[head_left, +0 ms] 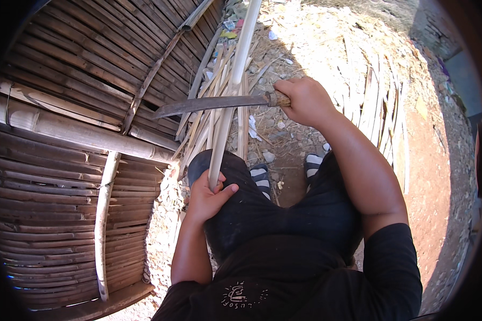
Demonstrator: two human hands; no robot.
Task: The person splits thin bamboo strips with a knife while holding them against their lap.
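Observation:
My right hand point(304, 100) is closed round the wooden handle of a machete point(214, 103). Its long dark blade points left and lies across a pale split bamboo strip point(227, 120); whether it cuts into the strip or only rests on it, I cannot tell. The near end of that strip is in my left hand point(211, 198), above my left knee, with the fingers wrapped round it and the thumb stretched out to the right. From there the strip runs up and away, past the top edge of the view.
A bamboo slat wall point(53, 176) with a pale upright pole point(106, 214) stands close on my left. Bamboo strips point(198, 134) lie beyond my left knee, and more split strips point(380, 101) lie in the sun at right. Stones and litter cover the ground between my sandalled feet point(260, 179).

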